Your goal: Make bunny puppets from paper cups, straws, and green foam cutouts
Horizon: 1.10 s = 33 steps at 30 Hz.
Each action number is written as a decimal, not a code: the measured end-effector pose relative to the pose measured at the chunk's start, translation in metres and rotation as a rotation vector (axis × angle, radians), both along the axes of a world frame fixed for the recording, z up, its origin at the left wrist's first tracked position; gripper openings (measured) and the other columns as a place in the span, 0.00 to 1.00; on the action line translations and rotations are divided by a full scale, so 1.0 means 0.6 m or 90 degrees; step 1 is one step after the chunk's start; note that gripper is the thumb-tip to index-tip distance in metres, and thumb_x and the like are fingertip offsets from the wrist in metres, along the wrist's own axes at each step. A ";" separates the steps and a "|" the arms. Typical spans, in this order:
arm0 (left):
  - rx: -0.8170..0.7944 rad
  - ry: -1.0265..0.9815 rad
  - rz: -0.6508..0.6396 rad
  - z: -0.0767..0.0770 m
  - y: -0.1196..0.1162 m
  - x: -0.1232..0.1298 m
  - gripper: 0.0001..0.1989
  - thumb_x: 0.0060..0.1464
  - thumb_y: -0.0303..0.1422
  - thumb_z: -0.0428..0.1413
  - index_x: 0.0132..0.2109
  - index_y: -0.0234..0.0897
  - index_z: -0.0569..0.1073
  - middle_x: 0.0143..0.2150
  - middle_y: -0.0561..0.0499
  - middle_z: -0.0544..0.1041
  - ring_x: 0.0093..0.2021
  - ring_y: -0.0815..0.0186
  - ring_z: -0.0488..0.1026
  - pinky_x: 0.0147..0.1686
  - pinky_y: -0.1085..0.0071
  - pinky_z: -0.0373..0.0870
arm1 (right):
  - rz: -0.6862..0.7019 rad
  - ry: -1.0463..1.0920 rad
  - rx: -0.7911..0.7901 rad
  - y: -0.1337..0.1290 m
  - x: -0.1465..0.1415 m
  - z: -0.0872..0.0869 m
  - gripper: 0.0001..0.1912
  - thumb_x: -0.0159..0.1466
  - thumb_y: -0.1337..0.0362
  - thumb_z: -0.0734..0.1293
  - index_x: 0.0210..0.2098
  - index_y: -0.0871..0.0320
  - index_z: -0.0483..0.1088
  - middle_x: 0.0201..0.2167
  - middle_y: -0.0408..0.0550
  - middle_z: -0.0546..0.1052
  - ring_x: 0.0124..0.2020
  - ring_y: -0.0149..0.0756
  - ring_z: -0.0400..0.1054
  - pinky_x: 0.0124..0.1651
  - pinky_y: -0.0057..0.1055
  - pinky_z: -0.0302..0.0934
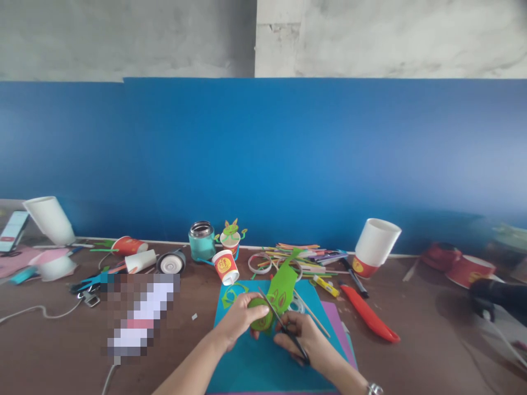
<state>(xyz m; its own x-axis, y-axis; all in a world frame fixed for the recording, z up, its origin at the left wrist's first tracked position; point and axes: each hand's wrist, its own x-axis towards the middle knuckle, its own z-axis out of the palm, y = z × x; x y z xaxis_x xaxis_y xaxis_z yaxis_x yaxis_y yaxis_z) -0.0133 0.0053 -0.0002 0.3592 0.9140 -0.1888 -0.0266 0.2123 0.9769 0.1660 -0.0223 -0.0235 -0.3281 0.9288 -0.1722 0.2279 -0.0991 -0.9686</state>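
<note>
Watching remotely, I see the left hand [241, 320] pinching a green paper disc [259, 316] over the blue sheet [242, 368], amid its edges; the right hand [303, 333] grips scissors [280, 322], blades slanting far-left along the disc's right side, contact unclear.

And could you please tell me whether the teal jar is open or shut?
Open: the teal jar stands lidless, its metal-rimmed mouth showing.

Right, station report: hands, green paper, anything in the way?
Left hand gripping round green piece. Right hand holding black scissors at the piece's edge. Marked green sheet just beyond, possibly in the way.
</note>
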 end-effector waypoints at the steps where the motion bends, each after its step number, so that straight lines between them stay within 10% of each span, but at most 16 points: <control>1: 0.007 0.017 0.009 0.000 0.002 -0.003 0.11 0.45 0.39 0.55 0.34 0.36 0.68 0.20 0.57 0.69 0.18 0.72 0.64 0.14 0.78 0.60 | -0.015 0.000 0.005 0.000 -0.001 0.000 0.19 0.51 0.52 0.71 0.30 0.59 0.64 0.14 0.32 0.61 0.10 0.21 0.52 0.12 0.19 0.45; 9: 0.164 0.310 0.088 -0.005 0.024 -0.028 0.21 0.54 0.50 0.40 0.24 0.40 0.58 0.16 0.58 0.58 0.15 0.69 0.62 0.12 0.75 0.56 | -0.140 0.051 0.086 0.006 -0.001 0.005 0.19 0.53 0.50 0.69 0.32 0.59 0.65 0.14 0.35 0.63 0.13 0.25 0.56 0.16 0.22 0.53; 25: 0.412 0.742 0.073 0.008 0.002 -0.019 0.11 0.54 0.29 0.43 0.34 0.37 0.70 0.26 0.46 0.73 0.31 0.56 0.71 0.29 0.67 0.60 | -0.285 -0.047 0.179 0.013 0.005 -0.018 0.16 0.54 0.52 0.67 0.32 0.58 0.69 0.14 0.38 0.66 0.17 0.31 0.60 0.21 0.25 0.53; 33: 0.646 0.612 0.117 -0.009 -0.011 -0.004 0.12 0.55 0.29 0.47 0.45 0.38 0.70 0.44 0.46 0.73 0.49 0.56 0.66 0.50 0.59 0.61 | -0.219 -0.125 0.206 0.005 -0.001 -0.009 0.10 0.53 0.58 0.68 0.30 0.58 0.72 0.14 0.39 0.63 0.17 0.30 0.56 0.19 0.26 0.50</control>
<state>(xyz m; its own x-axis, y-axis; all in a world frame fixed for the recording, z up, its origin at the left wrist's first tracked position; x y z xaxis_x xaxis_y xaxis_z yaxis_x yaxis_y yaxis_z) -0.0155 -0.0013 -0.0054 0.3308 0.8178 0.4709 0.7792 -0.5182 0.3526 0.1653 -0.0193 -0.0288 0.0153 0.9933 0.1143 0.4159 0.0976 -0.9042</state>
